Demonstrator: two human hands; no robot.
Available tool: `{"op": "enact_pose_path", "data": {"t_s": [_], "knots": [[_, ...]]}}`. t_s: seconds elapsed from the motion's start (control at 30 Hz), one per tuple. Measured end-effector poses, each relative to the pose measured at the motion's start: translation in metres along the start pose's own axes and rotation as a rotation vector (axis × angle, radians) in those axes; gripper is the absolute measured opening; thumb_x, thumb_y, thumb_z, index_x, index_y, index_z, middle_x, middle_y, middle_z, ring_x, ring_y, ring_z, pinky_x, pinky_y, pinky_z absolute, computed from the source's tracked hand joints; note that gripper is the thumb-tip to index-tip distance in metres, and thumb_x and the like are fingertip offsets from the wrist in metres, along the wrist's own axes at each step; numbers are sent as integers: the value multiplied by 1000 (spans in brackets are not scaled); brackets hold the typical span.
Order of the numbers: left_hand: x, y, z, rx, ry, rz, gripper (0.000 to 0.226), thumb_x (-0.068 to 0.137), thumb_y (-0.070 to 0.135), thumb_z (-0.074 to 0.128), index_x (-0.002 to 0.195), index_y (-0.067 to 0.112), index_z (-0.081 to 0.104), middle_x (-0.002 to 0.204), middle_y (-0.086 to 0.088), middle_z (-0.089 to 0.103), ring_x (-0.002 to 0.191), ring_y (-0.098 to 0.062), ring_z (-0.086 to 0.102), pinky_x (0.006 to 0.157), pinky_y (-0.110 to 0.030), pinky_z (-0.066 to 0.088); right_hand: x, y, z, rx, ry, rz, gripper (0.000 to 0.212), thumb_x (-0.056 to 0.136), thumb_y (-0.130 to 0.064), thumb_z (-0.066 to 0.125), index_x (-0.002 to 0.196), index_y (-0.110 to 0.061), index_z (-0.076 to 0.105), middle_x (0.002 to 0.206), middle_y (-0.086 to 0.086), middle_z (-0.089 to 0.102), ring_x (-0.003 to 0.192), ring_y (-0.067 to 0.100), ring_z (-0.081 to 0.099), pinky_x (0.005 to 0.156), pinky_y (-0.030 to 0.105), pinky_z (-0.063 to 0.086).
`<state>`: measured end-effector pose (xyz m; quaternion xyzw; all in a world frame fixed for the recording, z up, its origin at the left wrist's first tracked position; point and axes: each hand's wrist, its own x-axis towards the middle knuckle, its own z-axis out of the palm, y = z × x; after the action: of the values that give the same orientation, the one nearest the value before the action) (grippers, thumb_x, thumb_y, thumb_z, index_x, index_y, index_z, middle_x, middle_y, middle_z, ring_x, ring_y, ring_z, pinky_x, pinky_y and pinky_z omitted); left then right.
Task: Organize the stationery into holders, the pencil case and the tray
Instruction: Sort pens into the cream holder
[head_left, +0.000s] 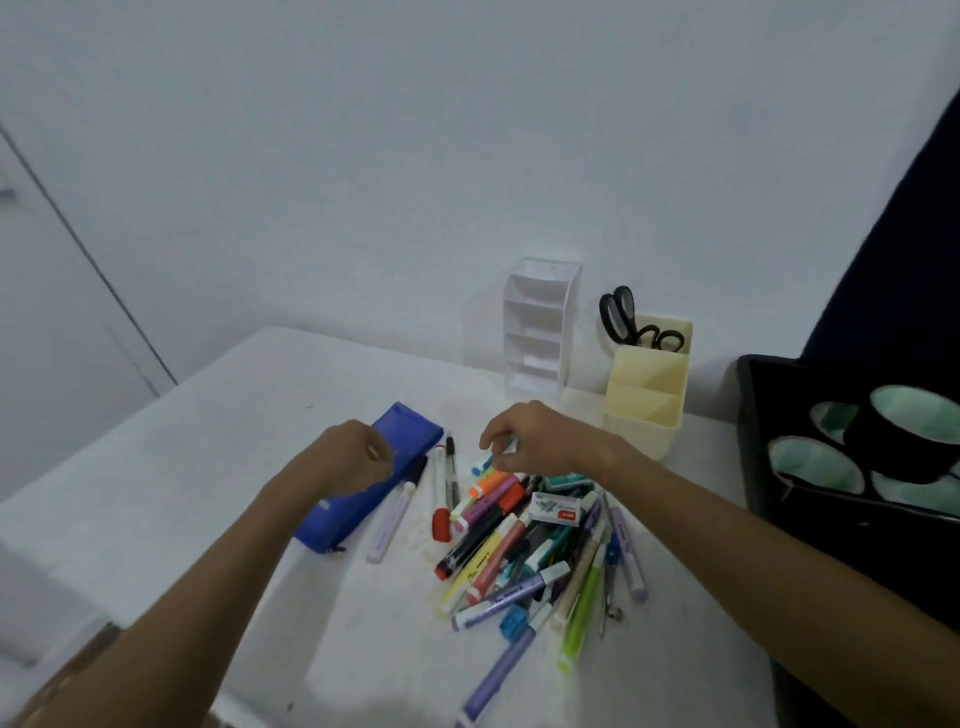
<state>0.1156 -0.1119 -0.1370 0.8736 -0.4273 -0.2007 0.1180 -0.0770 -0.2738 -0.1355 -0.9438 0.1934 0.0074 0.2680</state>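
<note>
Over the marker pile (524, 551), both hands' curled fingers blur; grip cannot be told.

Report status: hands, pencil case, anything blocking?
Left hand on blue pencil case. Right hand fingers curled over marker pile. Grip unclear. No obstruction.

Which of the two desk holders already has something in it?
The cream holder on the right: black scissors stand in its back compartment. The clear tiered holder beside it shows only bare shelves.
</note>
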Motion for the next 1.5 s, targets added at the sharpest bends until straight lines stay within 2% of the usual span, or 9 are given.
{"op": "enact_pose_path", "data": {"t_s": [0.17,0.4,0.63,0.77,0.93,1.03,1.2,1.33,1.5], "knots": [[-12,-15,20,102,-119,-26,27,82,32,65,73,7,67,71,-9,66,57,-16,55,57,-24,42,17,-25,23,-39,-32,-15,20,85,-21,67,101,-9,71,102,3,70,83,13,60,66,12,43],[-21,-18,40,56,-148,-46,32,81,35,69,65,7,70,55,-3,58,43,-9,50,46,-16,38,34,-55,71,-263,9,118,33,83,-39,66,78,-9,52,71,3,54,72,23,53,65,29,42],[-20,-18,50,-8,-91,-79,27,82,31,67,76,6,72,59,-3,61,47,-7,53,48,-14,39,40,-59,83,-289,129,217,35,86,-39,61,106,-10,56,105,8,63,98,26,61,71,30,38],[-20,-18,49,24,-101,-78,23,81,23,63,77,2,71,65,-8,64,51,-13,56,50,-17,43,44,-58,87,-178,153,282,33,83,-34,64,106,-12,55,104,8,64,98,26,62,70,29,40],[-21,-5,27,57,32,-11,39,87,30,55,55,13,39,53,-5,36,47,-16,33,48,-24,29,47,-52,68,285,191,440,35,80,-44,64,75,-12,49,68,0,51,63,18,53,53,25,38],[-24,13,8,-92,135,30,44,92,35,49,57,11,39,50,-7,41,47,-18,35,51,-25,31,43,-44,45,463,273,456,34,81,-34,64,64,-10,48,62,3,50,54,16,49,47,23,37],[-7,60,-11,-478,244,121,12,77,20,59,81,10,65,66,-3,71,56,-14,64,73,-38,58,14,-21,-15,811,491,363,22,80,-16,69,99,-9,59,84,10,63,66,20,61,54,29,51],[8,125,-21,-629,220,258,20,73,22,65,90,12,60,74,-7,72,72,-27,70,72,-45,60,-26,10,-66,755,653,275,26,83,-9,66,108,-11,61,87,8,68,71,19,64,61,33,54],[26,200,-17,-645,194,387,19,69,19,67,85,13,59,78,-5,66,79,-26,69,76,-46,59,-60,53,-98,655,858,333,12,82,-11,68,84,-22,64,79,4,67,76,22,66,70,39,58]]}}
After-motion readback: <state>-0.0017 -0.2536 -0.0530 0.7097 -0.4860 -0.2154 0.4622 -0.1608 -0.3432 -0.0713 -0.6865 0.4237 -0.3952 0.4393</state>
